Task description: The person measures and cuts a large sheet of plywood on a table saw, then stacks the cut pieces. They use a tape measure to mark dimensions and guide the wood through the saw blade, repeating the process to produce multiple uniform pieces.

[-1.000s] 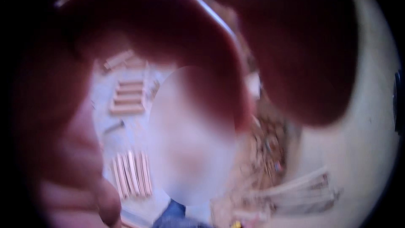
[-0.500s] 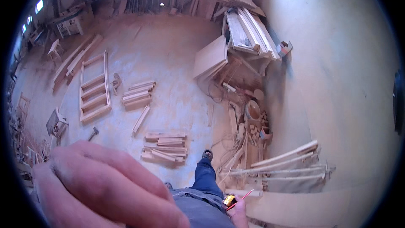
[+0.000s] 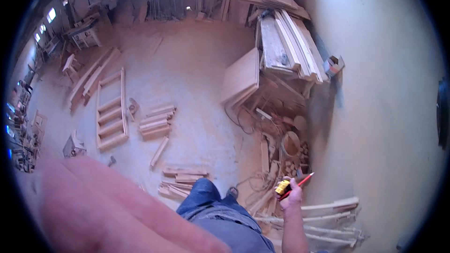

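Note:
My right hand (image 3: 293,198) is held out at the lower right, closed round a yellow and black tape measure (image 3: 282,187) and a red pencil (image 3: 304,179). The pencil's pale tip points up and to the right. Close to the camera, my left hand (image 3: 117,206) fills the lower left as a large blur. Its fingertips are smeared, and whatever it might hold is hidden. Beyond my knees lies a stack of short wooden pieces (image 3: 183,176) on the floor, partly covered by my leg.
A wooden ladder-like frame (image 3: 111,112) lies left, near another stack of cut wood (image 3: 156,121) and a hammer (image 3: 112,160). On the right stand a workbench with long boards (image 3: 290,42), leaning panels (image 3: 241,75), a round basket (image 3: 290,143) amid scraps, and curved wooden strips (image 3: 330,204) by the wall.
My right hand has moved away from my waist, up and to the right, carrying the tape measure and pencil. One knee has come forward over the near stack. My left hand has become more blurred.

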`<state>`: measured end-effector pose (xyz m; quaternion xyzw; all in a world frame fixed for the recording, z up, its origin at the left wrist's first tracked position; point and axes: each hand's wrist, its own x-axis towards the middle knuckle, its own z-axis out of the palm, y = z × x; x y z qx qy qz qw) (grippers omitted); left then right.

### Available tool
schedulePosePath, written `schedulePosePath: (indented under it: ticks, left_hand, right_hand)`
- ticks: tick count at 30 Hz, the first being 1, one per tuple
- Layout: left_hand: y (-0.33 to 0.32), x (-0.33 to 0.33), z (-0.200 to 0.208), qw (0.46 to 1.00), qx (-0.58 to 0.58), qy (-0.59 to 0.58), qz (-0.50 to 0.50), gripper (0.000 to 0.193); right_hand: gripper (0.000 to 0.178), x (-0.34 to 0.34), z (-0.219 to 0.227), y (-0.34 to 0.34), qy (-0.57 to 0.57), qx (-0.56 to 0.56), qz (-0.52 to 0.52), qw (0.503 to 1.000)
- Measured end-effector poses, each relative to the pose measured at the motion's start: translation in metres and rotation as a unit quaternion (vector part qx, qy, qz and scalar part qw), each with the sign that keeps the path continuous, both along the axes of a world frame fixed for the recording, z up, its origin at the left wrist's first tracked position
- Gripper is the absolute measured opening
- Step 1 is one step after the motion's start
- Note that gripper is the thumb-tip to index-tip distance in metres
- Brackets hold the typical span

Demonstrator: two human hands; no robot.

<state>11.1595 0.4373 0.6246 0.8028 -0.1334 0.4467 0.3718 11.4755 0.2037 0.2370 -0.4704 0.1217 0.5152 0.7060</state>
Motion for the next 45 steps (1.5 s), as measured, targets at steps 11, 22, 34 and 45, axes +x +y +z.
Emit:
schedulePosePath:
  ticks: [11,22,34,45]
  left_hand:
    - [0.163,0.072,-0.056,0.966,-0.101,-0.184,0.15,0.019]
    - [0.39,0.147,-0.259,0.834,-0.426,0.16,0.311,0.012]
    - [0.425,0.21,-0.296,0.702,-0.322,0.316,0.551,0.036]
    - [0.413,0.297,-0.287,0.635,-0.445,0.383,0.501,0.029]
  right_hand:
    - [0.029,0.069,-0.068,0.159,0.018,-0.055,0.068,0.996]
    - [0.029,0.192,-0.126,0.367,0.013,-0.191,0.101,0.976]
    - [0.027,0.437,-0.174,0.654,-0.227,-0.301,0.172,0.91]
    - [0.036,0.577,-0.221,0.774,-0.616,-0.292,0.257,0.685]
